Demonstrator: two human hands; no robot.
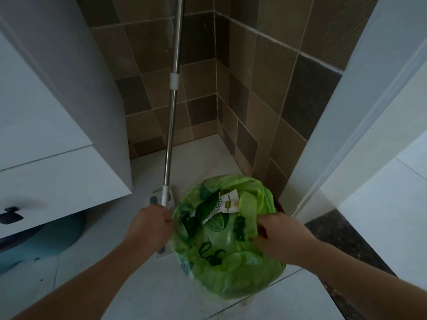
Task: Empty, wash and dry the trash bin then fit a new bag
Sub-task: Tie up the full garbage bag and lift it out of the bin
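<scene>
While both hands are down at the trash bin [280, 205], you can barely see the bin itself, just a dark sliver of rim poking out on the right side, because the green bag [221, 269] is folded over the whole top of it. It sits on the white tiled floor [288, 296] in a corner, right by the brown tiled wall [265, 88] and the white door frame [346, 112]. The left hand [150, 225] has its grip pinched on the left edge of the bag, fingers curled around the plastic. The right hand [280, 236] has its grip bunched on the right edge of the bag, fingers clamped into a fold of it. Inside the bag there's some trash, looks like a crumpled wrapper [228, 202] with white and dark green bits and a lime slice print, can't read any of it. Just beside the bin on the left, a mop [171, 125] with a shiny metal handle leans up toward the corner, its flat white head resting on the floor, partly hidden behind the left hand. Further left is a white cabinet [46, 135] with a dark knob [10, 215], and under it something round and blue [46, 245], too blurry to tell what.
</scene>
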